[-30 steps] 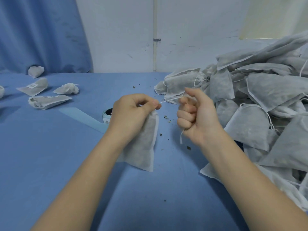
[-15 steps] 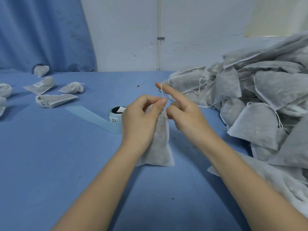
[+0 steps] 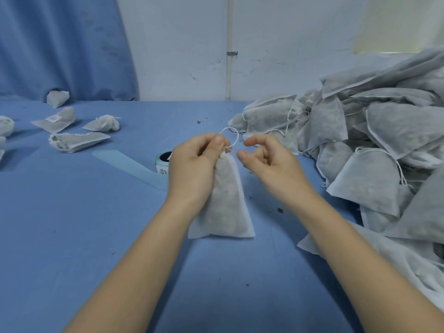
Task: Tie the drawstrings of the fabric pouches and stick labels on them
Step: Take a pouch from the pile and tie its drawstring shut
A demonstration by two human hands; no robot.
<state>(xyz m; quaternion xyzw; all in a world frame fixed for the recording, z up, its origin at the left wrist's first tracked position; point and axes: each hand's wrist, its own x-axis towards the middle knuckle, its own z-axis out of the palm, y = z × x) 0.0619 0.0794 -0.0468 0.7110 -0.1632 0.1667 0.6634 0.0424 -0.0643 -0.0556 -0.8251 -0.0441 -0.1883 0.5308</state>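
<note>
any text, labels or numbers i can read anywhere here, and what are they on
Nothing here can be read in full.
Label roll: dark print on its white side, too small and partly hidden by the left hand.
White sticker on a pouch at far left: dark marks, too blurred to read.
Pouch below it: a pale label, print illegible.
Held pouch and the pile of pouches at right: no text visible.

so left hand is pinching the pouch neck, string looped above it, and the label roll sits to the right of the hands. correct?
One slip: the label roll sits left of the hands, beside the left hand, per the head view. The rest holds: that hand pinches the neck of the pouch, with the drawstring looped above it.
</note>
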